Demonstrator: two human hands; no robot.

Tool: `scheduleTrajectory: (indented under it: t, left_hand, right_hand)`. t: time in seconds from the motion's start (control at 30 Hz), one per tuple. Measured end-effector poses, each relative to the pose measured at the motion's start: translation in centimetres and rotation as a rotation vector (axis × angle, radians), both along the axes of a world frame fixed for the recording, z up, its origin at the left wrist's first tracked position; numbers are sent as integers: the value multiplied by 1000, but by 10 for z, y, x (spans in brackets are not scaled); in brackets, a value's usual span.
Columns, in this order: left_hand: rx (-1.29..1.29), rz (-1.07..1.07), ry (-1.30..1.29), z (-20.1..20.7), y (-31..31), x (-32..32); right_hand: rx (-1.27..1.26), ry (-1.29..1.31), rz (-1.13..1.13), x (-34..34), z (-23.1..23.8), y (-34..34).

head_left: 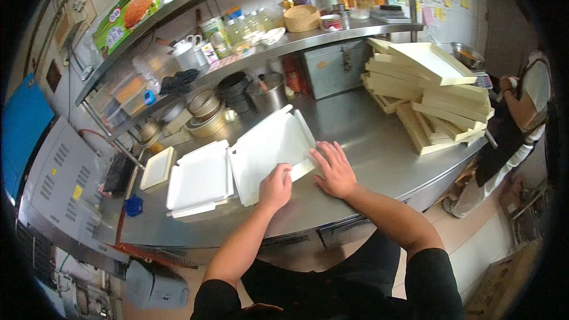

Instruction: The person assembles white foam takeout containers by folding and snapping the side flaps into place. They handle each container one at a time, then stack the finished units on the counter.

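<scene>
A white cardboard box tray (269, 148) lies on the steel worktop in front of me, its side flaps partly folded up. My left hand (276, 188) is closed on the near edge of this tray, with the fingertips partly hidden by the flap. At its near right corner rests my right hand (335, 169), fingers stretched out and apart, the fingertips touching the wall. Directly left of the tray lies a pile of flat white cardboard blanks (200, 176). Beyond that is a small shallow cream box (157, 169).
Folded cream box trays (438, 101) are heaped unevenly at the right. Behind stand pots (204, 115), a grey metal box (335, 70) and a crowded shelf (255, 53). A blue object (134, 205) sits near the left edge. A person (521, 112) stands at the far right.
</scene>
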State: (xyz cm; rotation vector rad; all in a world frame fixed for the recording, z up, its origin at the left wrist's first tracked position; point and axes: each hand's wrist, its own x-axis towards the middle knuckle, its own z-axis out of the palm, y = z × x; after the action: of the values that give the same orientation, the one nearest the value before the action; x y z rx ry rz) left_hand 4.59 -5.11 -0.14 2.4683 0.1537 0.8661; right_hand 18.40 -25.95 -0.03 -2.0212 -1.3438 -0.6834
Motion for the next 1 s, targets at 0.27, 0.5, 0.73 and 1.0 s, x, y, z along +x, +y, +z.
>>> scheduleTrajectory:
  t: [0.27,0.5,0.73,1.0]
  left_hand:
    - [158,-205,93,-20,-18,59]
    - [170,121,178,-33,31,36]
    - [160,180,225,-16,44,21]
    - [13,64,79,-34,71,32]
  right_hand:
    - [-135,44,-29,40,-33,-8]
    - [-283,-59,-150,40,-27,35]
    - [-316,148,-69,41,-33,71]
    - [-257,191,167,40,-30,72]
